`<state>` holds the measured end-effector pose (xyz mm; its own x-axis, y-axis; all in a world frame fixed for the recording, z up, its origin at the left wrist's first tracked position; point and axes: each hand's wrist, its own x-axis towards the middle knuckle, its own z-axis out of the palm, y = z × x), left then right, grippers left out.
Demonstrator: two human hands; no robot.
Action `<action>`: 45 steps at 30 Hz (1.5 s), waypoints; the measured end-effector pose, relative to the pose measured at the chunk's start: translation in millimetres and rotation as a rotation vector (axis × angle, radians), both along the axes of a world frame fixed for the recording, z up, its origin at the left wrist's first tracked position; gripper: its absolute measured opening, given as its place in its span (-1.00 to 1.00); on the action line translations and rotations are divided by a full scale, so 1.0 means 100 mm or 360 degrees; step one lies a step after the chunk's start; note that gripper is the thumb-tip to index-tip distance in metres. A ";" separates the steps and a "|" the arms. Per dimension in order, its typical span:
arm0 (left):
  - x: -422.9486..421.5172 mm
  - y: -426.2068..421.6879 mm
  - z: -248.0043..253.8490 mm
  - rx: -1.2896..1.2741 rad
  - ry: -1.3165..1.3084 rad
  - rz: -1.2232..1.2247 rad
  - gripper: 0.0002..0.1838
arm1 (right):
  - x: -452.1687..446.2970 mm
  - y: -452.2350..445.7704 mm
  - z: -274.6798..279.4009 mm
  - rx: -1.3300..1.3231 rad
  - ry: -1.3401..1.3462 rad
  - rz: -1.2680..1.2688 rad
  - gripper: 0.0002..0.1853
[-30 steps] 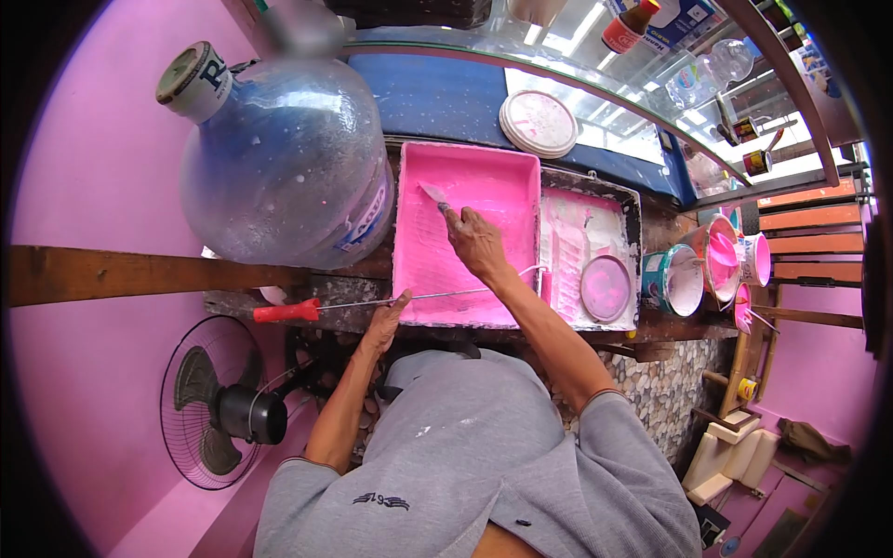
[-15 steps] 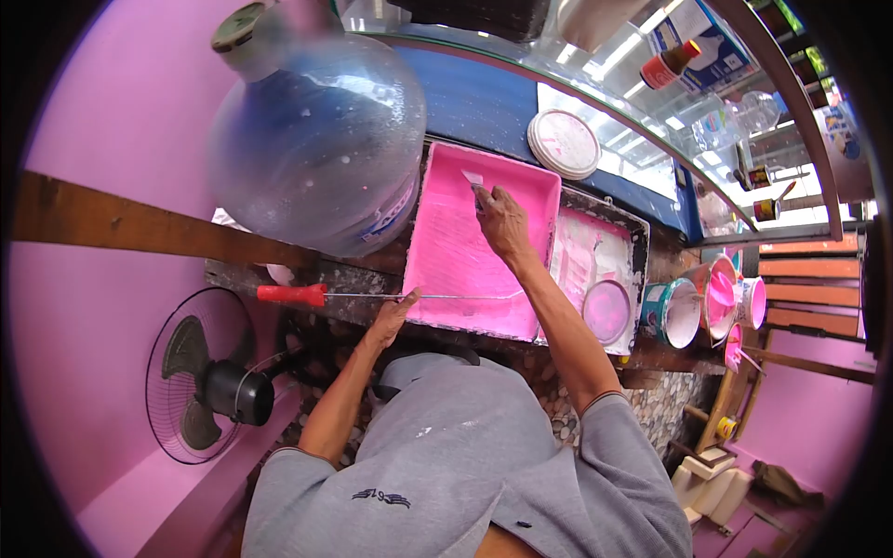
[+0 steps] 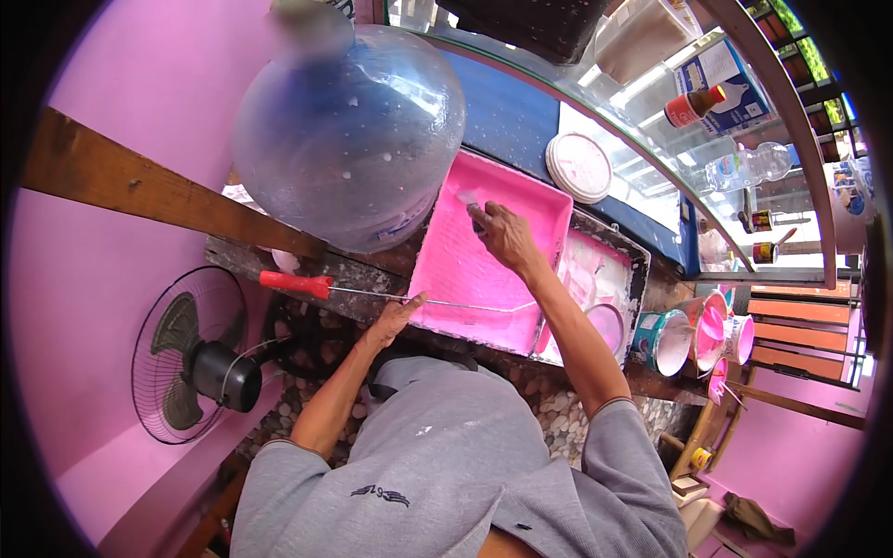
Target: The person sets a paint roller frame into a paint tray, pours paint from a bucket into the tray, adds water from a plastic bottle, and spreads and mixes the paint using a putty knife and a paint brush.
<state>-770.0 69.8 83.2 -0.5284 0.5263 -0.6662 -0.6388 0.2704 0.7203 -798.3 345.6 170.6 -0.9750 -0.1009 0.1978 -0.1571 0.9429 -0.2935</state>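
Observation:
In my right hand [image 3: 507, 239] is a small scraper [image 3: 468, 198], its pale, pink-smeared blade low over the far left part of the paint tray [image 3: 565, 209]; whether it touches cannot be told. The fingers wrap its dark handle. Wet pink paint [image 3: 484, 270] coats the tray floor. My left hand [image 3: 395, 319] is closed on the tray's near left edge, thumb on the rim. Across the tray's near end lies a paint roller [image 3: 296, 284] with a red handle and a thin metal rod, passing right by the left thumb. Its far end is hidden behind my right forearm.
A large water bottle [image 3: 349, 139] stands left of the tray. Rightward are a paint-smeared second tray [image 3: 642, 270], a teal-rimmed bucket [image 3: 662, 342] and other pink-stained pails. Behind sit stacked white lids [image 3: 579, 167] and a glass case. A fan [image 3: 195, 358] is at lower left.
My right hand has drawn the scraper slightly down the tray, towards me. The left hand keeps its hold on the tray edge. The whole view has tilted a little.

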 end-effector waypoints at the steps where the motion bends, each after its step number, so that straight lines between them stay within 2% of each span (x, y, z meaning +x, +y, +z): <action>1: 0.01 0.00 0.02 -0.0023 0.0012 0.0011 0.06 | 0.07 0.01 0.03 -0.0009 -0.0059 0.0008 -0.76; 2: 0.01 0.01 0.00 -0.0019 0.0012 0.0009 0.06 | 0.15 0.02 0.07 -0.0019 -0.0116 0.0014 -0.69; 6: 0.01 0.00 -0.09 0.0033 0.0042 -0.0017 0.06 | 0.51 0.14 0.20 -0.0068 -0.0172 -0.0221 -0.73; 9: 0.03 -0.01 -0.22 0.0104 0.0061 -0.0005 0.04 | 0.76 0.34 0.07 -0.0470 0.0143 -0.0758 -0.77; 10: 0.03 -0.01 -0.28 0.0146 0.0077 0.0000 0.04 | 0.83 0.41 -0.05 -0.0469 0.0148 -0.0779 -0.77; 12: 0.04 -0.01 -0.23 0.0117 0.0091 0.0001 0.03 | 0.95 0.49 -0.21 -0.0854 0.0258 -0.1420 -0.76; 14: 0.03 0.00 -0.15 0.0087 0.0107 -0.0003 0.02 | 1.04 0.52 -0.24 -0.0876 0.0358 -0.1544 -0.77; 16: 0.01 -0.01 -0.07 0.0032 -0.0001 -0.0033 -0.02 | 1.09 0.46 -0.06 -0.1153 -0.0005 -0.1718 -0.76; 17: 0.03 -0.01 -0.07 0.0026 -0.0004 -0.0060 -0.02 | 1.10 0.49 -0.10 -0.0764 0.0005 -0.1638 -0.72; 18: 0.04 0.00 -0.06 0.0053 -0.0001 0.0012 -0.05 | 1.14 0.52 -0.12 -0.0767 0.0009 -0.1664 -0.72; 20: 0.05 0.01 -0.03 0.0078 0.0003 0.0066 -0.08 | 1.18 0.54 -0.04 -0.0453 -0.0227 -0.1629 -0.67; 23: 0.05 0.02 0.01 0.0037 -0.0043 0.0059 -0.13 | 1.18 0.58 -0.02 -0.0390 -0.0286 -0.1623 -0.67; 25: 0.04 0.00 -0.08 -0.0098 -0.0020 0.0089 -0.25 | 1.17 0.62 -0.05 -0.0385 -0.0285 -0.1581 -0.67; 26: 0.04 0.02 -0.01 -0.0100 -0.0018 0.0084 -0.25 | 1.15 0.60 0.00 -0.0338 -0.0226 -0.1582 -0.67; 28: 0.06 0.07 0.11 -0.0039 0.0068 0.0132 -0.40 | 1.11 0.61 0.01 -0.0292 -0.0165 -0.1585 -0.67; 30: 0.09 0.15 0.18 -0.0018 0.0143 0.0213 -0.44 | 1.10 0.64 -0.04 -0.0224 -0.0032 -0.1505 -0.66; 31: 0.10 0.17 0.19 0.0003 0.0219 0.0295 -0.46 | 1.11 0.63 -0.07 -0.0226 -0.0032 -0.1507 -0.66; 33: 0.07 0.10 0.08 -0.0017 0.0172 0.0216 -0.46 | 1.09 0.62 -0.12 -0.0214 -0.0225 -0.1543 -0.67; 37: 0.06 0.05 -0.03 -0.0090 0.0096 0.0124 -0.46 | 1.12 0.56 -0.11 -0.0415 -0.0177 -0.1360 -0.65; 39: 0.06 0.05 -0.04 -0.0089 0.0097 0.0116 -0.45 | 1.10 0.53 -0.07 -0.0424 -0.0126 -0.1641 -0.64; 43: 0.06 0.09 0.01 -0.0008 0.0138 0.0125 -0.43 | 1.07 0.65 -0.30 -0.0459 -0.0115 -0.1799 -0.63; 45: 0.05 0.07 -0.02 -0.0017 0.0129 0.0101 -0.44 | 1.04 0.68 -0.34 -0.1017 -0.0238 -0.1800 -0.63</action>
<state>-764.7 76.8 81.7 -0.6127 0.4832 -0.6254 -0.5947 0.2392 0.7675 -694.7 413.9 136.5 -0.4745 0.8545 -0.2113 0.6982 0.2192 -0.6815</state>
